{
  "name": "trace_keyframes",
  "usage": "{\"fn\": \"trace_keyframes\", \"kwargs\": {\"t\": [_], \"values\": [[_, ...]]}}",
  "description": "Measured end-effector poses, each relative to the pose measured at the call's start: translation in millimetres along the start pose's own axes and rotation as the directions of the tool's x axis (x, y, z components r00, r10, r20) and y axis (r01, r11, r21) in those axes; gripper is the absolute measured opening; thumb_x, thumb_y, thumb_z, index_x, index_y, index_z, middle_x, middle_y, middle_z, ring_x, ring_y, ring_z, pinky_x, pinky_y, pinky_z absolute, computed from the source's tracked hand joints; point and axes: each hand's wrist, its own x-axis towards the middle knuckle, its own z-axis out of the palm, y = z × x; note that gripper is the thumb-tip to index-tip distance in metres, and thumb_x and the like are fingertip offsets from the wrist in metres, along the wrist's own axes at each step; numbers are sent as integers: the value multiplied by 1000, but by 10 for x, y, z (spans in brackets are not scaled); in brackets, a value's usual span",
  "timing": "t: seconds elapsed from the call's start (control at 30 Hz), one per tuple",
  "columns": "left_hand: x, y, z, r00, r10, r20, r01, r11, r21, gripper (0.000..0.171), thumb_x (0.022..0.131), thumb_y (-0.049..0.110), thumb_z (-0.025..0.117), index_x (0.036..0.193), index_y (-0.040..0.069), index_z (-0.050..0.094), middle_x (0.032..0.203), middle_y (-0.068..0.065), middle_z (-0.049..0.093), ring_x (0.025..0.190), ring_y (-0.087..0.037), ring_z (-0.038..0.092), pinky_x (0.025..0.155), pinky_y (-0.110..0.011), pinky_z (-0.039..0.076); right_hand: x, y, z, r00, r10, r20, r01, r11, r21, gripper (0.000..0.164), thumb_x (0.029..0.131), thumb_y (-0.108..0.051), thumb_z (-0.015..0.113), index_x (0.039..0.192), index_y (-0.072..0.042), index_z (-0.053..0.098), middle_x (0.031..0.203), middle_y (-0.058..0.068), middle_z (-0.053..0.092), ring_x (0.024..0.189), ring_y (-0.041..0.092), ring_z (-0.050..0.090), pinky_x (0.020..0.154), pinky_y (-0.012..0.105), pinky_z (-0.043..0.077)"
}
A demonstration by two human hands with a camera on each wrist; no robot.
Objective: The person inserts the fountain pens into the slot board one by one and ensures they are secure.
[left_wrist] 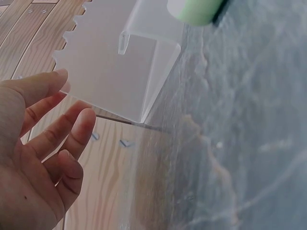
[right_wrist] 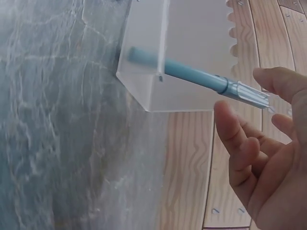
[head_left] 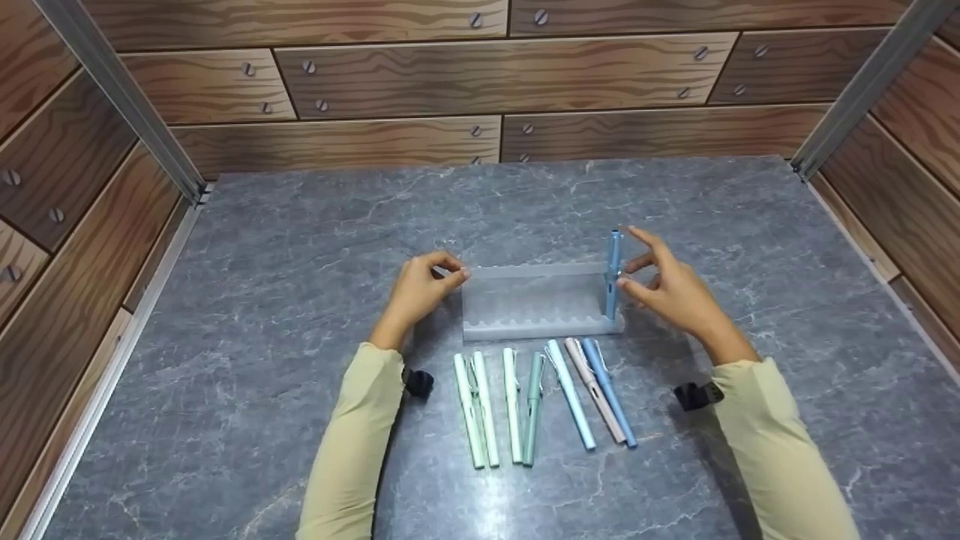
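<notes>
A frosted clear pen rack (head_left: 536,296) with notched edges stands on the table. My left hand (head_left: 424,289) pinches its upper left corner between thumb and index finger, the other fingers loosely bent, as the left wrist view also shows on the rack (left_wrist: 105,57). A light blue pen (head_left: 613,274) stands upright in the rack's rightmost notch, clip (right_wrist: 252,95) toward the top. Right beside this pen is my right hand (head_left: 667,289), thumb and fingers spread around it. In the right wrist view the fingers (right_wrist: 228,120) are apart from the pen, holding nothing.
In front of the rack lie several capped pens: pale green ones (head_left: 511,405), a darker green one (head_left: 533,409), a light blue one (head_left: 571,394), a mauve one (head_left: 595,390) and a blue one (head_left: 610,394). Wood-patterned walls (head_left: 502,79) enclose the grey marbled table (head_left: 300,225).
</notes>
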Motion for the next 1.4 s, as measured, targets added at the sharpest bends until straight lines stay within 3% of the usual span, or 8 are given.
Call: {"fn": "trace_keyframes", "kwargs": {"t": [0.2, 0.47, 0.83, 1.13, 1.4], "values": [[-5, -17, 1, 1000, 1, -10, -1, 1000, -5, 15, 86, 25, 72, 92, 11, 73, 97, -6, 73, 78, -22, 66, 65, -25, 48, -70, -37, -33, 999, -28, 25, 30, 997, -76, 75, 92, -24, 66, 153, -19, 21, 118, 22, 60, 68, 18, 61, 59, 29, 49], [-13, -27, -9, 1000, -11, -6, 12, 1000, 4, 14, 87, 27, 71, 91, 13, 73, 97, -4, 73, 77, -21, 67, 63, -25, 48, -159, -71, -22, 996, -7, 84, 15, 996, -92, 75, 93, -33, 65, 153, -20, 22, 120, 17, 58, 73, 16, 61, 61, 31, 49], [-23, -19, -4, 1000, -6, -10, 6, 1000, 6, 14, 85, 26, 73, 91, 13, 74, 96, -5, 73, 74, -18, 66, 61, -24, 47, -280, -52, 43, 985, -1, 174, 10, 999, -52, 70, 92, -30, 66, 150, -14, 29, 117, 18, 58, 74, 14, 59, 61, 29, 48], [-7, -9, 8, 1000, 1, -16, -1, 1000, -1, 13, 86, 25, 72, 91, 13, 74, 95, -5, 73, 77, -20, 67, 64, -26, 49, -363, 34, 110, 946, -11, 323, -24, 994, 102, 70, 91, -29, 68, 148, -10, 33, 118, 19, 56, 80, 18, 60, 63, 28, 50], [-10, -18, 13, 1000, 7, -13, -7, 1000, -11, 14, 86, 25, 72, 92, 13, 74, 96, -5, 73, 76, -19, 67, 65, -26, 49, -388, 96, 156, 906, -38, 421, -29, 988, 153, 67, 90, -26, 69, 145, -7, 36, 116, 20, 54, 76, 12, 57, 62, 25, 49]]}}
